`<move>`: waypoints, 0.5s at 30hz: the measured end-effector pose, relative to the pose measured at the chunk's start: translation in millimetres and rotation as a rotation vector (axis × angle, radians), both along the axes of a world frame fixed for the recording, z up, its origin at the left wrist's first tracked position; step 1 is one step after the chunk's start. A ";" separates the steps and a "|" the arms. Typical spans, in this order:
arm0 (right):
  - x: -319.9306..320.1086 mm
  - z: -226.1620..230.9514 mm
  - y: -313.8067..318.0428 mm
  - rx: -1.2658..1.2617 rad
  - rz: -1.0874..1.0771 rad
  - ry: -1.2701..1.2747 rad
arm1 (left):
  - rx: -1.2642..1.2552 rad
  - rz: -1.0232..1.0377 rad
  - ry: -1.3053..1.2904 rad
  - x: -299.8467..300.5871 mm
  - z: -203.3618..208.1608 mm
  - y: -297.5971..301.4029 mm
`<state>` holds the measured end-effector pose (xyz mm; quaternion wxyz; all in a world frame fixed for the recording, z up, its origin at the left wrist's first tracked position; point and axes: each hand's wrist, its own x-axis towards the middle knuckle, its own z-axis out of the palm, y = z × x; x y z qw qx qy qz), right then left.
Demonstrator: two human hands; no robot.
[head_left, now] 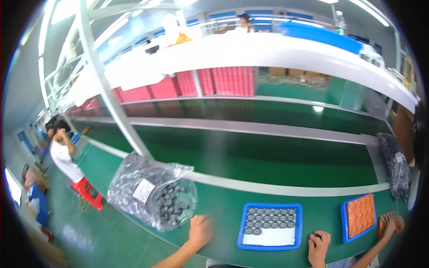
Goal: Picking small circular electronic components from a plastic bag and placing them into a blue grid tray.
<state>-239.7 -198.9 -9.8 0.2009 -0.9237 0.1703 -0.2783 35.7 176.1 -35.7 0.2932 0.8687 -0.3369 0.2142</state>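
My left hand [200,231] is closed and slightly blurred beside the mouth of a clear plastic bag [125,187]. Whatever its fingers may hold is hidden. Many small black round parts [170,206] lie inside the bag. To the right sits a blue tray [270,248] with rows of round grey-black caps [271,217] over a white base; its nearer portion shows bare white. Just right of that tray, my right hand [318,248] pinches a small black round part [316,234] between thumb and fingers, low over the green bench.
A second blue tray with an orange insert [361,216] stands at the right, where a co-worker's hands [392,227] handle another orange piece. A dark-filled plastic bag [395,165] lies at the far right. Beyond the bench edge runs a green conveyor [268,154]; a white post [109,94] rises at left.
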 end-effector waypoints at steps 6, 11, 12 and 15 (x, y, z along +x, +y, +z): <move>-4.1 10.7 0.0 -0.091 -0.040 0.060 | -0.037 -0.024 -0.012 0.2 21.8 -12.0; 1.0 11.4 5.1 -0.114 -0.014 0.040 | -0.004 -0.008 -0.006 -1.0 17.7 -4.2; 2.0 11.0 5.0 -0.109 -0.005 0.037 | -0.007 -0.014 -0.010 0.3 18.6 -3.8; -2.6 13.0 5.4 -0.111 -0.022 0.052 | 0.073 -0.007 -0.003 -7.7 25.1 -1.6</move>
